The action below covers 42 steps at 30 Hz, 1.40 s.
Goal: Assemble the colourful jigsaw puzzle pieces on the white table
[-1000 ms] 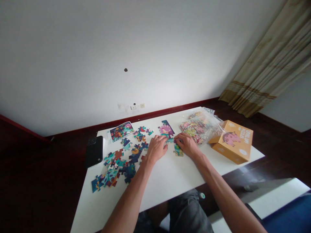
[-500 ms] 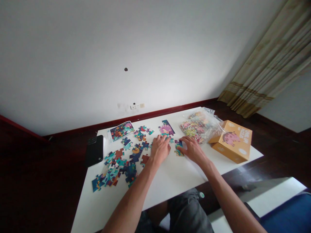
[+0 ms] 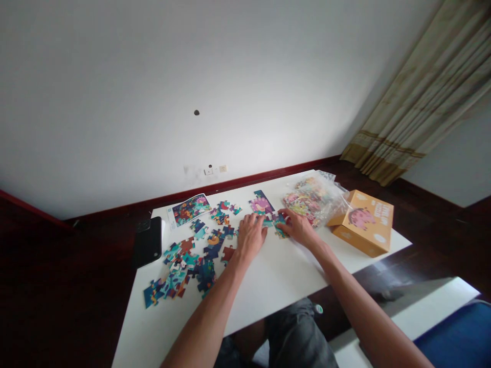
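Note:
My left hand (image 3: 251, 236) lies flat on the white table (image 3: 268, 291), its fingertips reaching a small group of joined jigsaw pieces (image 3: 268, 221). My right hand (image 3: 299, 228) comes in from the right, with its fingertips on a teal jigsaw piece (image 3: 280, 225). Just beyond both hands is an assembled section with a pink creature (image 3: 261, 205). A large spread of loose jigsaw pieces (image 3: 187, 260) lies to the left of my left hand. The hands hide part of the pieces beneath them.
A printed picture card (image 3: 188, 209) and a black phone (image 3: 148, 242) lie at the table's far left. A clear plastic bag of puzzle pieces (image 3: 312, 200) and an orange box (image 3: 364, 223) are at the right. Dark wooden floor surrounds the table.
My right hand has slid the teal piece left and away from me, closer to my left hand and the assembled section. The view has shifted slightly.

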{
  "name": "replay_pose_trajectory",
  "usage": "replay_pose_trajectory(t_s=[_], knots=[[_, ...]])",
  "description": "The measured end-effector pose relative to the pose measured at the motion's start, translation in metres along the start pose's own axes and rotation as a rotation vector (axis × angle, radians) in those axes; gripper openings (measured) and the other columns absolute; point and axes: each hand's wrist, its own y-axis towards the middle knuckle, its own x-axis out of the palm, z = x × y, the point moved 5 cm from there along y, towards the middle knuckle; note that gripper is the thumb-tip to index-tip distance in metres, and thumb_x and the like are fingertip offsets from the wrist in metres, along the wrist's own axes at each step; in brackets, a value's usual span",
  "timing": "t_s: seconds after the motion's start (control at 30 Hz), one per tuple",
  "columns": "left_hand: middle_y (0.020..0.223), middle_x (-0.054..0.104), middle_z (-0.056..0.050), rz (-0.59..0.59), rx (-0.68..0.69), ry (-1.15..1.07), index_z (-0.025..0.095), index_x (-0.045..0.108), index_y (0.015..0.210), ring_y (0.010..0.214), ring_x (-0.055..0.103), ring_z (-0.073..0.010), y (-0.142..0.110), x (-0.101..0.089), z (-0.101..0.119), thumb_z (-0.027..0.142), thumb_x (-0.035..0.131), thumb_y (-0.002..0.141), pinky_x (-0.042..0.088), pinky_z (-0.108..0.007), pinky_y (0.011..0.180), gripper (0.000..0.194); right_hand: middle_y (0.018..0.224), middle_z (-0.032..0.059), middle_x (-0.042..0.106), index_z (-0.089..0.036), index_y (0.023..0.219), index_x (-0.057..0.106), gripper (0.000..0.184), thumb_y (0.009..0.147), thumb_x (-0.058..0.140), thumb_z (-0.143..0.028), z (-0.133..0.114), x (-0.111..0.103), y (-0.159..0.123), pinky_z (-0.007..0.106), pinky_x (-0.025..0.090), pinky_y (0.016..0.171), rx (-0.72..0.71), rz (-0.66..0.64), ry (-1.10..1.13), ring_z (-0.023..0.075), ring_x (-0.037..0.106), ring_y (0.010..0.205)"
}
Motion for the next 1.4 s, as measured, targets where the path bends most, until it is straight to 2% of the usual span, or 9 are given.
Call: replay_pose_trajectory(t_s=[0.17,0.3,0.43,0.67,0.93,1.17,1.4], knots=[[0.121,0.065,-0.009,0.020,-0.038,-0.072,0.027,0.050,0.147,0.113,0.059,-0.0274,0.004,0.000,-0.007,0.033,0.069,0.096,0.048,-0.041,0.098,0.056,0.101,0.0049,0.074,-0.024,0.128,0.064,0.040,0.090,0.068,-0.035,0.001,0.003,0.002,0.031,0.050,0.080,-0.071,0.013,-0.018,0.0198,0.068,0.085],[0.121,0.067,-0.007,0.038,-0.035,-0.112,0.028,0.049,0.149,0.112,0.059,-0.0260,0.005,-0.004,-0.008,0.030,0.072,0.094,0.048,-0.040,0.101,0.060,0.100,0.0073,0.073,-0.020,0.129,0.064,0.042,0.092,0.066,-0.038,0.003,0.006,-0.002,0.033,0.050,0.084,-0.098,0.083,-0.008,0.0218,0.068,0.090],[0.122,0.067,-0.008,0.025,-0.034,-0.102,0.028,0.051,0.148,0.115,0.059,-0.0255,0.007,-0.004,-0.007,0.032,0.069,0.096,0.047,-0.040,0.101,0.055,0.100,0.0078,0.073,-0.020,0.129,0.065,0.042,0.092,0.067,-0.038,0.005,0.009,-0.005,0.034,0.051,0.083,-0.106,0.098,-0.004,0.0225,0.067,0.090],[0.125,0.064,-0.009,0.024,-0.060,-0.030,0.024,0.065,0.131,0.117,0.056,-0.0268,0.008,0.001,-0.008,0.038,0.063,0.099,0.047,-0.040,0.101,0.035,0.099,0.0073,0.073,-0.019,0.129,0.065,0.041,0.092,0.066,-0.037,0.005,0.009,-0.004,0.034,0.050,0.084,-0.106,0.104,0.010,0.0224,0.066,0.089],[0.143,0.061,-0.009,0.012,-0.022,-0.028,0.022,0.062,0.131,0.130,0.051,-0.0267,0.009,0.004,-0.006,0.030,0.059,0.100,0.045,-0.043,0.105,0.032,0.104,0.0088,0.072,-0.019,0.132,0.064,0.042,0.094,0.064,-0.039,0.008,0.013,-0.004,0.035,0.050,0.087,-0.128,0.107,-0.020,0.0228,0.066,0.093],[0.139,0.064,-0.008,0.010,-0.043,-0.025,0.023,0.061,0.131,0.126,0.055,-0.0268,0.011,0.001,-0.005,0.033,0.060,0.099,0.045,-0.042,0.102,0.034,0.104,0.0095,0.072,-0.020,0.131,0.064,0.042,0.094,0.063,-0.038,0.004,0.010,-0.005,0.035,0.051,0.087,-0.123,0.108,-0.021,0.0232,0.066,0.093],[0.135,0.066,-0.007,-0.001,-0.039,-0.033,0.023,0.065,0.124,0.124,0.055,-0.0255,0.012,-0.002,-0.008,0.024,0.061,0.095,0.045,-0.042,0.103,0.029,0.103,0.0088,0.073,-0.020,0.131,0.064,0.041,0.094,0.063,-0.038,0.004,0.010,-0.005,0.035,0.051,0.087,-0.120,0.112,-0.027,0.0229,0.066,0.092]])
